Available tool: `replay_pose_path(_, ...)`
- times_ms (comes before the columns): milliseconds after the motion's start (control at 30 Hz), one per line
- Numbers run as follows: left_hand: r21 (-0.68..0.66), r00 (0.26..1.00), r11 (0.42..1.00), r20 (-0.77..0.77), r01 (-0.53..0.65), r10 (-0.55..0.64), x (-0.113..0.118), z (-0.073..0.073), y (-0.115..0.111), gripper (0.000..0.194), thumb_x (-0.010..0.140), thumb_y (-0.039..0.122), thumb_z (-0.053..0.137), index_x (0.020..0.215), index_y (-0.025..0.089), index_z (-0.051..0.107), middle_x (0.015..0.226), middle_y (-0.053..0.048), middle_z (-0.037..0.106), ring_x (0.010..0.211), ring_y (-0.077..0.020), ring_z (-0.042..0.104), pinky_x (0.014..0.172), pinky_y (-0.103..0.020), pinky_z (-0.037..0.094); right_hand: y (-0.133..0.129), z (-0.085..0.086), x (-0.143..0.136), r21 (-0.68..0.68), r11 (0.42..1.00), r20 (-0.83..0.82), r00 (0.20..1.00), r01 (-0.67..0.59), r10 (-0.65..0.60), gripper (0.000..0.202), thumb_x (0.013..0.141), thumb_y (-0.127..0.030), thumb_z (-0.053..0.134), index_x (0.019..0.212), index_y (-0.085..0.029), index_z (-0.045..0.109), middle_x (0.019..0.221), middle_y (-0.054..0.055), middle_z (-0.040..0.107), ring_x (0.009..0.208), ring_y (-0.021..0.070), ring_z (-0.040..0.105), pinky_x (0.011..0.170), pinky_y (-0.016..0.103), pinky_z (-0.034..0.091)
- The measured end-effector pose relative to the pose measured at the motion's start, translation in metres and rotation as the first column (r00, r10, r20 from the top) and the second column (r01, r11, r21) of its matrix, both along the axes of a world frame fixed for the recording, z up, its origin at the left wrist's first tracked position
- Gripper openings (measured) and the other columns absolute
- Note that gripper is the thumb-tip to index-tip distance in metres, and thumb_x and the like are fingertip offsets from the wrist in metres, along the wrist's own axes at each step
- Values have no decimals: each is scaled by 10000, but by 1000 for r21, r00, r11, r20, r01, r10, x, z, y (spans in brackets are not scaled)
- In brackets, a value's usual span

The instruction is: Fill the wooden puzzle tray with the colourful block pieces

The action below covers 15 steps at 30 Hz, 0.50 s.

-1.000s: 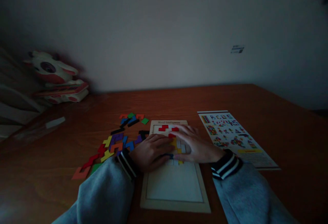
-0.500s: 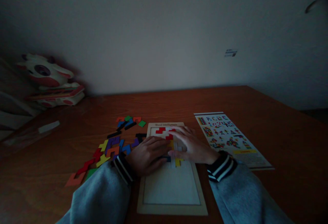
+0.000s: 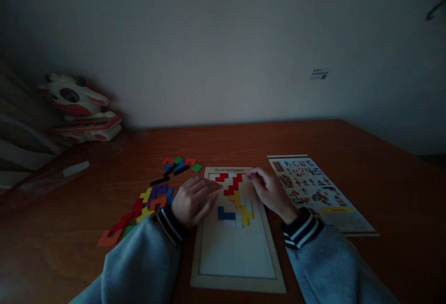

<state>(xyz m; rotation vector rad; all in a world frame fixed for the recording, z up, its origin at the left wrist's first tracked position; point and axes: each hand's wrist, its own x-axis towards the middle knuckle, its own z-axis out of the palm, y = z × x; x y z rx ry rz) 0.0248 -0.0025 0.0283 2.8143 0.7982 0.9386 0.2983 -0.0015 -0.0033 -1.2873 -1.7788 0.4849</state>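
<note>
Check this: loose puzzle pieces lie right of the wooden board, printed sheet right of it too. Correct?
One error: the loose puzzle pieces lie left of the wooden board, as the head view shows. The printed sheet is right of it.

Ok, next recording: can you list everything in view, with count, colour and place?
Board: one, pale, on the table
Board pieces: several, red, yellow, blue and white, board's upper and middle part
Loose pieces: many, mixed colours, left of board, some perhaps hidden
Sheet: one, white with coloured pictures, right of board
Cow toy: one, white and red, table's far left
Strip: one, pale, table's left
Table: one, reddish brown, lower view
Wall: one, grey, behind
Label: one, whitish, on wall
Curved thing: one, dark, upper right, unclear
Sleeves: two, grey, black-and-white cuffs, lower view
Left hand: one, bare, at board's left edge
Right hand: one, bare, at board's right edge
</note>
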Motion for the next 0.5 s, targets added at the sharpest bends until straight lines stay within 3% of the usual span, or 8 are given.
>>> replay_pose_path(100, -64, 991, 992, 74, -110, 115, -3, 2, 0, 298, 989, 248, 419, 1134, 160, 664, 1025, -103, 707, 914, -210, 653, 828, -372, 538, 0, -1, 1, -13, 1000, -17, 1000, 13, -14, 186, 928, -281, 460, 927, -239, 642, 922, 48, 705, 877, 220, 662, 781, 378, 523)
replay_pose_path(167, -90, 986, 989, 102, -120, 129, -3, 1, 1, 297, 996, 253, 415, 1114, 164, 672, 1001, -97, 711, 899, -206, 654, 821, -364, 539, -1, 0, 1, -10, 1000, -4, 1000, 7, -7, 180, 914, -275, 466, 901, -242, 643, 899, 44, 698, 855, 221, 654, 754, 370, 522)
replay_pose_path(367, -119, 995, 991, 79, -59, 69, -2, -4, 3, 271, 987, 240, 437, 1110, 165, 667, 1022, -97, 704, 920, -201, 647, 827, -362, 536, -4, 4, -1, 67, 998, 82, 996, 19, -25, 88, 831, -217, 538, 866, -242, 615, 873, 36, 663, 853, 217, 616, 777, 368, 494)
replay_pose_path(500, -86, 997, 994, 21, 70, -68, -1, -7, 2, 250, 956, 209, 472, 1113, 170, 663, 1030, -98, 702, 932, -212, 632, 835, -380, 524, -3, 3, -2, 62, 998, 86, 996, 12, -17, 45, 811, -229, 556, 844, -243, 582, 845, 29, 638, 820, 208, 597, 751, 352, 484)
